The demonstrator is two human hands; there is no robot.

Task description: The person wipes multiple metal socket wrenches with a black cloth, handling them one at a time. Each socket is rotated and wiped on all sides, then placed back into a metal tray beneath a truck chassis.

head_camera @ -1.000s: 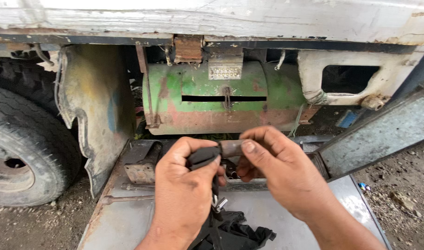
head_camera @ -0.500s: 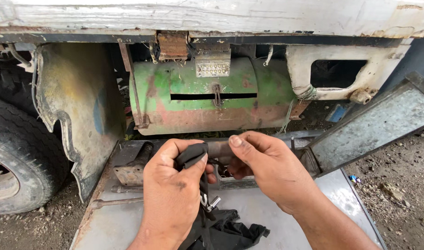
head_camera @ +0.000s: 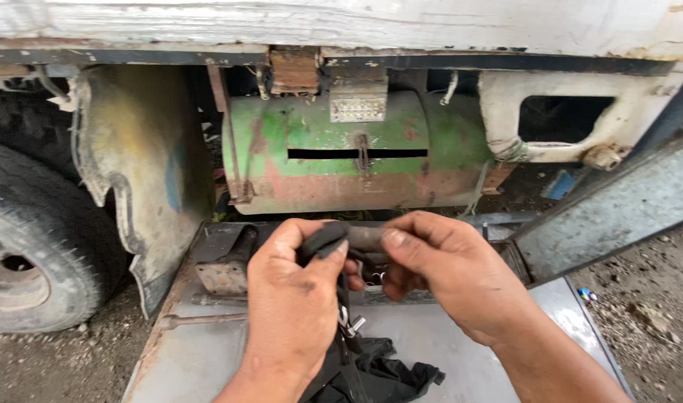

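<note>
My left hand [head_camera: 293,310] grips a black cloth [head_camera: 371,369] wrapped over one end of a short rusty metal cylinder [head_camera: 367,237]. The cloth hangs down from my fist onto the grey metal sheet [head_camera: 446,336] below, with a small shiny metal piece [head_camera: 351,325] dangling beside it. My right hand [head_camera: 438,272] pinches the other end of the cylinder between thumb and fingers. Both hands are held together above the sheet, in front of a green and rust-red tank [head_camera: 341,153] under a truck body.
A truck tyre [head_camera: 35,246] stands at the left behind a battered mudguard [head_camera: 143,172]. A rusty metal block [head_camera: 226,269] and a long rod [head_camera: 199,319] lie on the sheet's left. A slanted metal panel [head_camera: 617,201] rises at the right. Gravel ground surrounds the sheet.
The view has shifted slightly. My hands stay together on the cylinder, and the left hand's cloth has slid a little further over its end.
</note>
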